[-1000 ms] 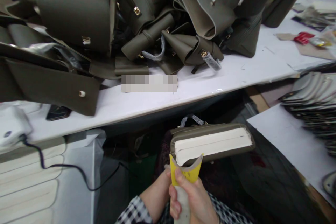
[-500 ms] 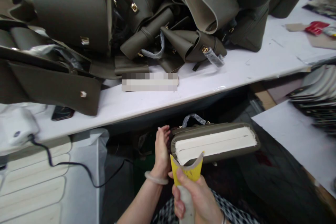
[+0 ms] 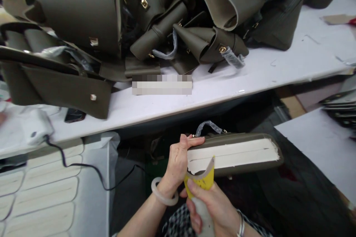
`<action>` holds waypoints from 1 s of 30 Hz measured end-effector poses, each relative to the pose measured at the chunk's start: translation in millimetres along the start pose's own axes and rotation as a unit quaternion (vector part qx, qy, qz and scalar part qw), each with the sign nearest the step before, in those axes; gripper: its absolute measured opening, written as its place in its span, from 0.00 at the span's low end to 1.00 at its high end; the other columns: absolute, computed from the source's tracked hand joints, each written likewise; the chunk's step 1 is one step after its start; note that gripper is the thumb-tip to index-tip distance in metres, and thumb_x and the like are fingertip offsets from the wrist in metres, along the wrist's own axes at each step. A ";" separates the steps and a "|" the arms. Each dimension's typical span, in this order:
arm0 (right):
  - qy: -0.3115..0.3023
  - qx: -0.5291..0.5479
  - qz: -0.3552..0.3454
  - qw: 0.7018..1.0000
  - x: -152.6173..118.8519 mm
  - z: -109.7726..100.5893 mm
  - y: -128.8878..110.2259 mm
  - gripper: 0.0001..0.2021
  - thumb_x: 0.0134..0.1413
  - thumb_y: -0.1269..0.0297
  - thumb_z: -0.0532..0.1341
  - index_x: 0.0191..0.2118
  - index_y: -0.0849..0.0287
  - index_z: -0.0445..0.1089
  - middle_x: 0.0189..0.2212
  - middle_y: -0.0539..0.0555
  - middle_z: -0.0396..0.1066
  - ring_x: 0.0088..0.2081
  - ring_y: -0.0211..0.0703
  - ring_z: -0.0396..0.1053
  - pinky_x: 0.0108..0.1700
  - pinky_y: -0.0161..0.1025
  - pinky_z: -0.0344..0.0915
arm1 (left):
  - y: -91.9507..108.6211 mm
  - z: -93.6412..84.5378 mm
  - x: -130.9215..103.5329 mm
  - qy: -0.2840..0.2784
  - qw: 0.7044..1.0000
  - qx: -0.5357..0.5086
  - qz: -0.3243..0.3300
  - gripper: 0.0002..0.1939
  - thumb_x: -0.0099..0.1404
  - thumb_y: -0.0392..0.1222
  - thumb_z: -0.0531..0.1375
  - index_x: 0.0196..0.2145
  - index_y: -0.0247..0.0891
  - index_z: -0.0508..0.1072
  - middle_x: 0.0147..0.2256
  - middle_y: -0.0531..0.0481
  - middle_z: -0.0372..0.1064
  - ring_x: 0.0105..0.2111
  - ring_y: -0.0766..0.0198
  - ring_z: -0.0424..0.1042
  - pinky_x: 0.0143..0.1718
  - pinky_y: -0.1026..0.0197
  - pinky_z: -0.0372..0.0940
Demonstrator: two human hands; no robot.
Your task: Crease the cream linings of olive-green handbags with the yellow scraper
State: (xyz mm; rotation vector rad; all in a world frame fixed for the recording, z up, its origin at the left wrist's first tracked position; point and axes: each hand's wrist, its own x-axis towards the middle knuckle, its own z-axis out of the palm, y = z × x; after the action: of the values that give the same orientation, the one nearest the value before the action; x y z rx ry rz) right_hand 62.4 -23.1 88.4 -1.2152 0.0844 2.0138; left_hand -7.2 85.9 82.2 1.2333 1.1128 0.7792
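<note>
An olive-grey handbag (image 3: 250,168) lies on its side in front of me, below the table edge, with a ragged-edged white panel (image 3: 236,152) facing up. My left hand (image 3: 178,159) grips the bag's left end, its fingers reaching over the far edge. In my right hand (image 3: 214,207) is a tool with a yellow crescent-shaped head (image 3: 201,183) and a grey handle. The tool's head is over the near left part of the white panel; whether it touches cannot be made out. A plastic-wrapped handle (image 3: 208,127) arches up behind the bag.
Several olive-grey bags (image 3: 80,11) are heaped on the white table (image 3: 214,89). A phone (image 3: 74,115) and a white device (image 3: 36,127) with a black cord (image 3: 94,172) are at left. Rounded pale panels (image 3: 44,194) lie in rows beside me. White sheeting (image 3: 314,144) and stacked pieces (image 3: 340,105) are at right.
My left hand has gone from upright beside the bag to gripping its left end. My right hand still holds the tool by the panel. The view has shifted slightly.
</note>
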 end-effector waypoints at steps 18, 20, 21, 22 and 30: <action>-0.042 -0.056 0.034 0.997 7.0 -18.3 -0.5 0.30 0.42 0.35 0.68 0.31 0.63 0.70 0.14 0.47 0.65 0.11 0.30 0.56 0.13 0.27 0.54 | 5.5 9.1 0.5 0.034 0.999 -0.004 -0.033 0.32 0.74 0.55 0.43 0.34 0.39 0.83 0.37 0.46 0.81 0.44 0.55 0.78 0.61 0.53 0.59; -0.049 -0.057 0.026 0.997 7.7 -19.9 1.1 0.30 0.43 0.35 0.67 0.32 0.63 0.70 0.15 0.48 0.66 0.11 0.30 0.57 0.13 0.28 0.55 | 4.1 10.7 0.6 0.040 0.999 -0.005 -0.032 0.32 0.74 0.55 0.44 0.33 0.38 0.83 0.36 0.46 0.81 0.42 0.55 0.78 0.60 0.53 0.60; -0.052 -0.057 0.021 0.997 8.0 -20.7 1.7 0.31 0.43 0.35 0.67 0.32 0.64 0.70 0.15 0.48 0.66 0.11 0.30 0.57 0.13 0.28 0.55 | 3.6 11.4 0.6 0.043 0.999 -0.004 -0.032 0.31 0.74 0.55 0.44 0.33 0.38 0.83 0.36 0.46 0.81 0.42 0.55 0.78 0.60 0.53 0.60; -0.055 -0.057 0.016 0.997 8.0 -21.4 1.9 0.31 0.42 0.34 0.67 0.32 0.64 0.70 0.15 0.48 0.66 0.11 0.30 0.57 0.13 0.28 0.55 | 3.1 12.0 0.6 0.047 0.998 -0.004 -0.033 0.31 0.74 0.55 0.45 0.33 0.38 0.83 0.36 0.46 0.81 0.42 0.55 0.78 0.60 0.53 0.60; -0.086 -0.067 -0.002 0.994 -0.8 -36.5 -2.8 0.34 0.42 0.35 0.67 0.37 0.68 0.73 0.21 0.55 0.72 0.15 0.35 0.65 0.18 0.31 0.62 | -3.4 14.0 -0.5 0.063 0.998 0.018 0.006 0.28 0.75 0.51 0.47 0.32 0.38 0.82 0.36 0.48 0.81 0.41 0.59 0.78 0.59 0.53 0.61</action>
State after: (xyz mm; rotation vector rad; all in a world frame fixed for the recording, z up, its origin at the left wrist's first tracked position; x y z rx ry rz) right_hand 91.0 -36.9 70.1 -1.1156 -0.1409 2.1398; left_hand 5.6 80.2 78.5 1.2349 1.2268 0.8601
